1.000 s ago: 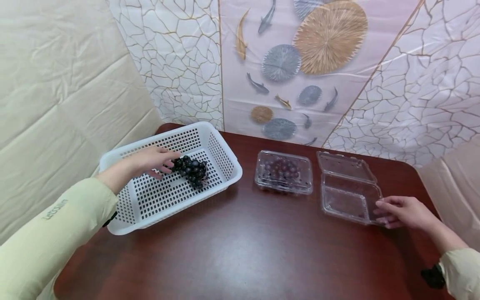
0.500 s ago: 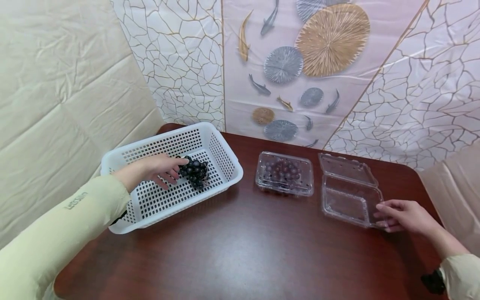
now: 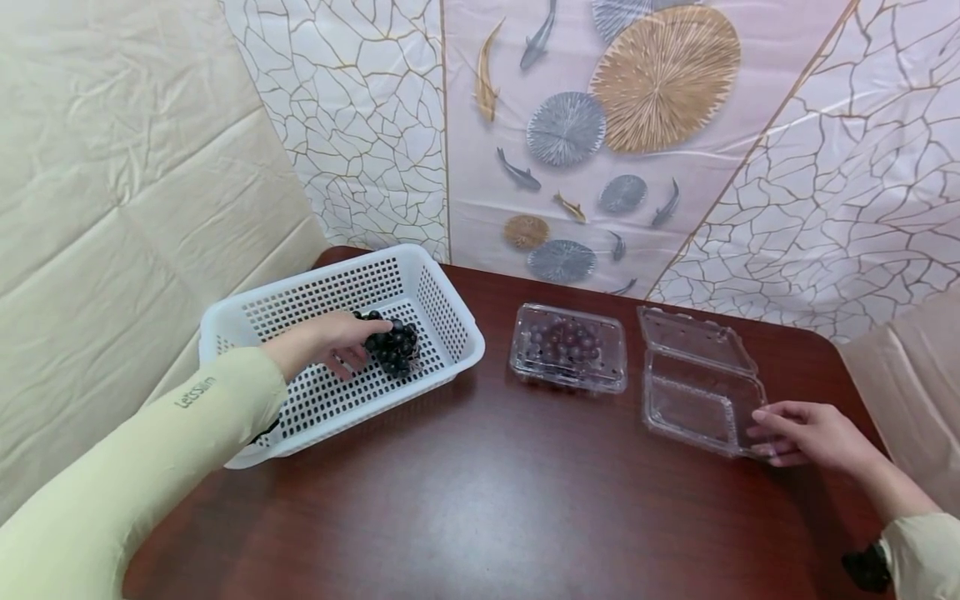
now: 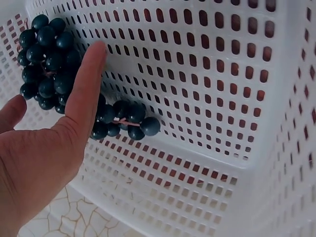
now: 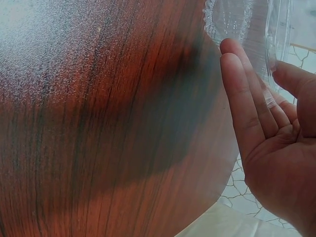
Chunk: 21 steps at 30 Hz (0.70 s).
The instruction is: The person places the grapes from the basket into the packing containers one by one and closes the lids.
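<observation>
Head view: left hand (image 3: 341,337), grip wide, at grapes (image 3: 397,346) inside basket (image 3: 448,321); right hand (image 3: 813,433) pinches clear box (image 3: 686,404).

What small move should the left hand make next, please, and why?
Probably curl the left hand around the bunch of dark round grapes in the white perforated plastic basket, since its fingers reach the bunch without wrapping it, while the right hand holds the clear plastic open-lidded container.

My head view looks forward and down, farthest off, from before the white basket (image 3: 411,260). My left wrist view peers closely into the basket; my right one, well right of it, looks closely across the tabletop (image 3: 487,475) toward a clear container (image 3: 690,405). The head view shares both.
</observation>
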{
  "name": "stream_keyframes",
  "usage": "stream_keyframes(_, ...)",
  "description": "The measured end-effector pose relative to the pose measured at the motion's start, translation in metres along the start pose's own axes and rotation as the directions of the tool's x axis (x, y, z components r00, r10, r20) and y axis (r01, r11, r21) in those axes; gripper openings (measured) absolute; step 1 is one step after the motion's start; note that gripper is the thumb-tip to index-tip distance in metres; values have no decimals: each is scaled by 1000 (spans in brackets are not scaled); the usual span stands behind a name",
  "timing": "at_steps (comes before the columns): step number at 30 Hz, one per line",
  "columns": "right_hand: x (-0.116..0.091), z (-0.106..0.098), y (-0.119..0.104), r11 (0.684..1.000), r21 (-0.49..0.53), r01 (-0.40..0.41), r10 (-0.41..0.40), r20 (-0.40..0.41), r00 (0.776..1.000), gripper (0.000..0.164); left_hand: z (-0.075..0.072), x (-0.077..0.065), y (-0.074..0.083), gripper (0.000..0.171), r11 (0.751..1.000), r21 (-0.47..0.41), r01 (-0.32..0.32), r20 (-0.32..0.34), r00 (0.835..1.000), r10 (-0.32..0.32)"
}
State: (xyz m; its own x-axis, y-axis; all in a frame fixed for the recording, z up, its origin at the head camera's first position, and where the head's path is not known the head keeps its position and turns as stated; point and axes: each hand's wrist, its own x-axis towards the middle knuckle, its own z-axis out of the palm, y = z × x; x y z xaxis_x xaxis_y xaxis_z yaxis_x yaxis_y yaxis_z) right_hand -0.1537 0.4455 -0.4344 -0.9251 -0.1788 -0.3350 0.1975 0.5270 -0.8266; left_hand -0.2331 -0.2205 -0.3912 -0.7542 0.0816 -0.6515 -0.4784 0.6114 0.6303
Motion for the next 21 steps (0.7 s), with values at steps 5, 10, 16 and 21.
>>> stream_keyframes(5, 0, 0, 1, 1000, -2, -7, 7, -1, 1000, 25, 4, 8, 7, 85, 1000, 16, 15, -50, 999, -14)
stream_keyframes(10, 1, 0, 1, 1000, -9, -8, 8, -1, 1000, 30, 5, 14, 13, 92, 999, 42, 25, -95, 995, -21)
stream_keyframes(16, -1, 1, -2, 1000, -10, -2, 2, -3, 1000, 34, 7, 20, 17, 89, 998, 55, -4, -100, 995, 10)
stream_keyframes(21, -3, 2, -2, 1000, 7, -4, 4, 6, 1000, 33, 10, 24, 21, 80, 995, 98, -36, -126, 991, 48)
